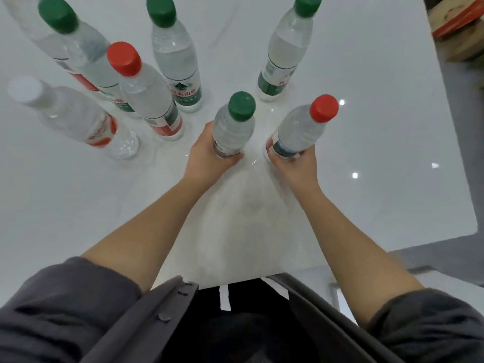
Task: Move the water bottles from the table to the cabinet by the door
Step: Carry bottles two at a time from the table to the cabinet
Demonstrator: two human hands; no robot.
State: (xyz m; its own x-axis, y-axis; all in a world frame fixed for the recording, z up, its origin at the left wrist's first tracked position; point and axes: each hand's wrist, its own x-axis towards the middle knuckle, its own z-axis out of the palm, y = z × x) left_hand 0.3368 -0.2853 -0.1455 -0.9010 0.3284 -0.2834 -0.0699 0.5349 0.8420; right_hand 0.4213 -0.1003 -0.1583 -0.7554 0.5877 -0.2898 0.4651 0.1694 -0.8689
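In the two hands, a pair of water bottles is being gripped low on the body, near the labels. The left hand (209, 153) is wrapping around a green-capped bottle (233, 127), and the right hand (294, 163) is closing around a red-capped bottle (301, 132). Gripping low probably keeps each bottle steady for lifting, though whether their bases are touching the white worktop (366, 153) cannot be told. Beyond and to the left of the left hand, six more bottles (172, 61) are standing upright, waiting their turn. The cabinet is not showing here. Far beyond the right hand, a red-edged wooden object (455, 19) is sitting off the worktop.
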